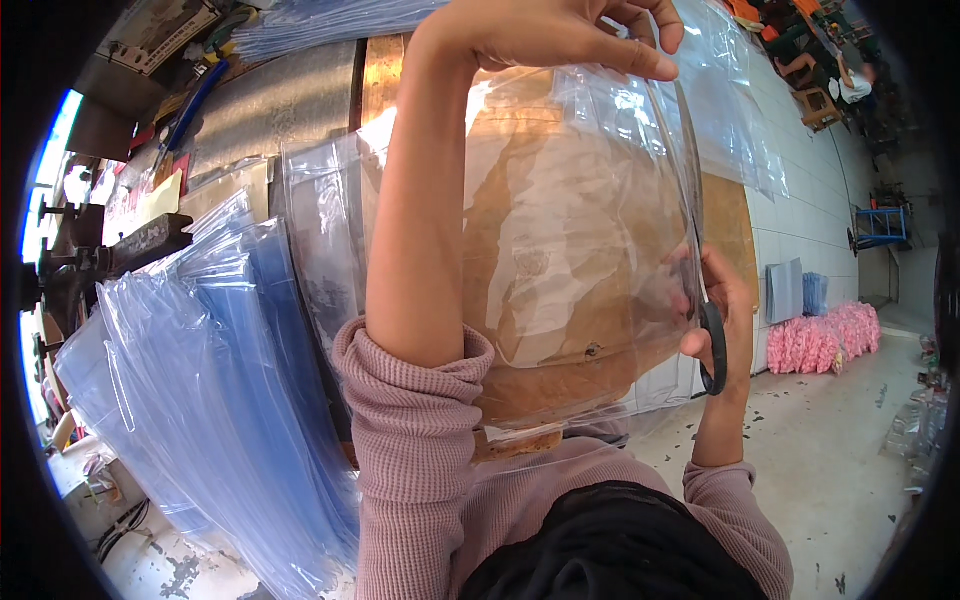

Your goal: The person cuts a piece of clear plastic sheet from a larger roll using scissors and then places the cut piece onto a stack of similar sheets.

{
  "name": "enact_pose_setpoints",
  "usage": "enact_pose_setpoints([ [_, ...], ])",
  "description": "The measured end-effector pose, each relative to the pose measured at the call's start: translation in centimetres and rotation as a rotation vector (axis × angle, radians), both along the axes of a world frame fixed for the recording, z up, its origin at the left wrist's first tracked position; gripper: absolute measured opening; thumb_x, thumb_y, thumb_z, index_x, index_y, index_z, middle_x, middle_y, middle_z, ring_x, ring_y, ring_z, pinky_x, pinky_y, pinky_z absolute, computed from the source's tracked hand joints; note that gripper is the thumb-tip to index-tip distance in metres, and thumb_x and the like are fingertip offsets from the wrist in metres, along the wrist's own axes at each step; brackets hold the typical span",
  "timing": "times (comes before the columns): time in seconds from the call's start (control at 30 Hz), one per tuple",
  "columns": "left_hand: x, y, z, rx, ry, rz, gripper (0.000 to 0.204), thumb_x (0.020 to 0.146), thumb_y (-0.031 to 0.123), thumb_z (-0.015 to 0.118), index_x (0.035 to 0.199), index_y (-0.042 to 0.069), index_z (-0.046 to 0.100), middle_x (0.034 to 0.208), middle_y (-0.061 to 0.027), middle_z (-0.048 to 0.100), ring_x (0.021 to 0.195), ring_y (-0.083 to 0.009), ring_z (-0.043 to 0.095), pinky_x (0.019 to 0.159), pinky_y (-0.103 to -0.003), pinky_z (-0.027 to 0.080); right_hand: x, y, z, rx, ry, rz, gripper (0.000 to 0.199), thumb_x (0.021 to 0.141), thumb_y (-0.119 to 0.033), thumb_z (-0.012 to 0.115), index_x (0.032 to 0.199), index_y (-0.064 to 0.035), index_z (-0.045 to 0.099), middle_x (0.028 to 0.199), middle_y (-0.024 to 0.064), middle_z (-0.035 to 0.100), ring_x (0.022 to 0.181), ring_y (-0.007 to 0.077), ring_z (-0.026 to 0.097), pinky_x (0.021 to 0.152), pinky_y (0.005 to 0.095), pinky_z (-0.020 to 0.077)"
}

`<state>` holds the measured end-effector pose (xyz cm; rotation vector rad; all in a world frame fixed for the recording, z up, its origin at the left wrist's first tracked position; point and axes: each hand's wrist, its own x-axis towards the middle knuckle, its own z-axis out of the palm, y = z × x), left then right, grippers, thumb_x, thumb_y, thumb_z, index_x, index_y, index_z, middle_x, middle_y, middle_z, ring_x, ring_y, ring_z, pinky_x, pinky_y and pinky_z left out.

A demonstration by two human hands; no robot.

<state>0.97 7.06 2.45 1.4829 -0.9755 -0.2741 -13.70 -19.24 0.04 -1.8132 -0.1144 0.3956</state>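
Up at the top edge, the left hand point(600, 40) reaches across the clear plastic sheet point(560, 250), its upper part cut off by the frame; thumb and fingers are bent by the sheet's right-hand edge, but I can't tell whether they pinch it. Over on the right, the right hand point(725, 310) has its fingers closed around the black handle of the scissors point(713, 350), some of them seen only dimly through the film, and the long blades point up along that same edge towards the left hand. Whether those blades are parted is hard to make out through the glare. The sheet lies over the brown board point(738, 220), its far outline lost among reflections, with the left forearm crossing above it. To the left fans a bluish plastic stack point(230, 350), partly behind the sleeve point(410, 430); the dark metal clamp point(100, 250) fades into the black rim.
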Motion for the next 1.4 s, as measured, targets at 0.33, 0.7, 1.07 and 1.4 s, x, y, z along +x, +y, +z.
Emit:
enact_pose_setpoints([
  [0.33,-0.7,0.1,0.7,0.08,0.029,0.061,0.023,0.09,0.026,0.06,0.095,0.006,0.053,0.078,0.0013,0.052,0.072,-0.0074,0.045,0.066,-0.024,0.041,0.1,-0.4,-0.1,-0.016,0.049,0.042,0.095,0.041,-0.055,0.083,0.111,0.0012,0.05,0.098,0.0009,0.055,0.081,0.0053,0.05,0.063,0.0167,0.0397],
  [0.7,-0.9,0.4,0.9,0.058,0.059,0.025,0.019,0.092,0.025,0.056,0.097,0.006,0.052,0.079,0.0019,0.051,0.072,-0.007,0.045,0.066,-0.023,0.041,0.5,0.2,-0.1,0.084,0.012,0.048,0.097,0.043,-0.051,0.084,0.114,0.0035,0.047,0.103,0.0045,0.055,0.089,0.009,0.051,0.071,0.0208,0.0434],
  [1.07,-0.8,0.4,0.6,0.016,0.073,0.001,0.017,0.092,0.022,0.055,0.096,0.005,0.052,0.077,0.002,0.048,0.069,-0.0068,0.043,0.063,-0.023,0.039,0.6,-0.4,-0.4,0.002,0.005,0.022,0.093,0.045,-0.046,0.087,0.113,0.0044,0.049,0.098,0.0022,0.056,0.082,0.0073,0.048,0.066,0.0189,0.0379],
  [1.4,-0.9,0.3,0.7,0.027,0.072,0.031,0.018,0.091,0.022,0.056,0.097,0.005,0.052,0.076,0.0016,0.05,0.069,-0.0065,0.045,0.062,-0.022,0.039,0.9,0.8,0.3,0.001,-0.018,0.061,0.098,0.045,-0.059,0.082,0.112,0.0041,0.049,0.098,0.0032,0.055,0.081,0.0083,0.047,0.067,0.0202,0.037],
])
